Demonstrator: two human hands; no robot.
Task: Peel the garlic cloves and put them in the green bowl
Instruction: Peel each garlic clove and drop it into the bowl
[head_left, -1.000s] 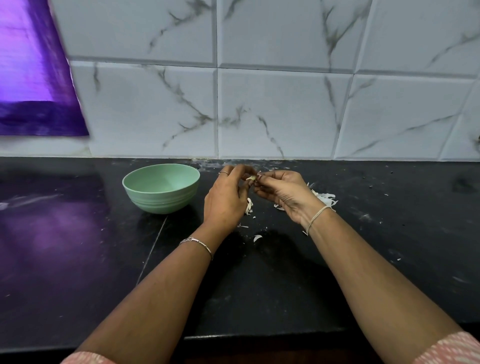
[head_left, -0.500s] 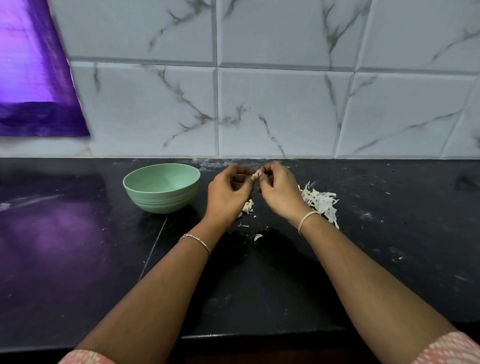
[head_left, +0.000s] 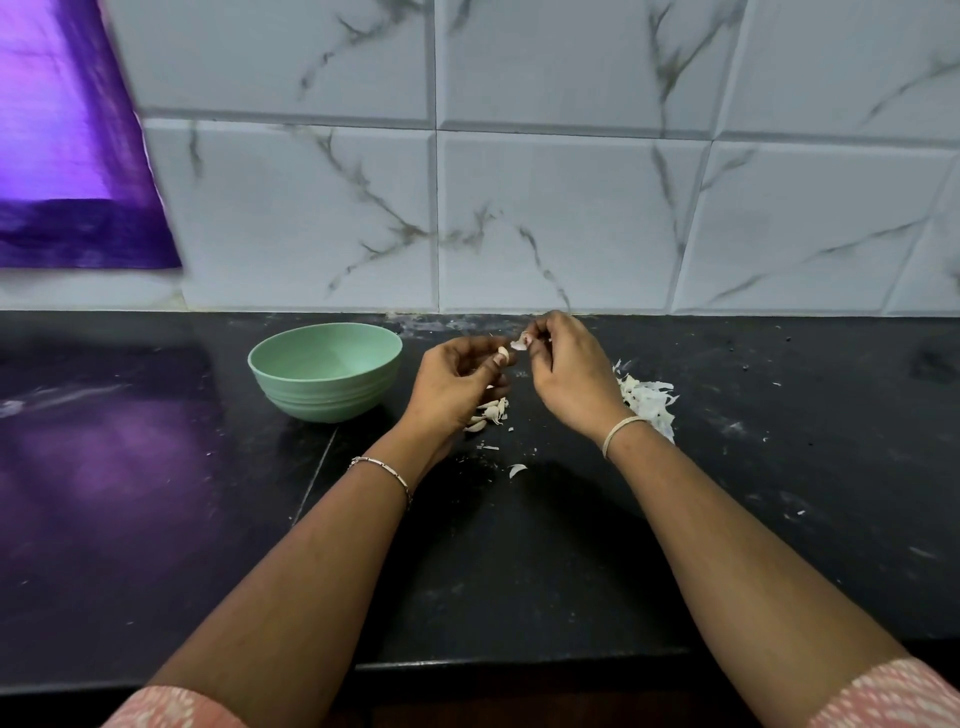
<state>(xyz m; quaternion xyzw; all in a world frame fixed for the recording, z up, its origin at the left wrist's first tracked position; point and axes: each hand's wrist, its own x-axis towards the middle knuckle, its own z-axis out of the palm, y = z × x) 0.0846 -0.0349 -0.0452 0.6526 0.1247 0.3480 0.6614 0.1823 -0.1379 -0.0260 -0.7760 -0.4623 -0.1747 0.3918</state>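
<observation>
A green bowl (head_left: 324, 371) stands on the black counter, left of my hands; its inside looks empty. My left hand (head_left: 457, 382) holds a garlic clove (head_left: 503, 353) at its fingertips, above the counter. My right hand (head_left: 563, 371) pinches a small piece of white skin (head_left: 518, 343) just right of that clove, the two hands slightly apart. Under my left hand lie several unpeeled cloves (head_left: 488, 413) in a small heap.
A pile of white garlic skins (head_left: 649, 402) lies on the counter behind my right wrist. A loose scrap (head_left: 517, 470) lies between my forearms. The marble-tiled wall rises right behind the counter; a purple cloth (head_left: 67, 156) hangs at the upper left. The counter's front edge (head_left: 519, 665) runs below my forearms.
My hands, joined on the clove before, have drawn slightly apart. The right hand has pulled a piece of skin off to the right; the left keeps the clove.
</observation>
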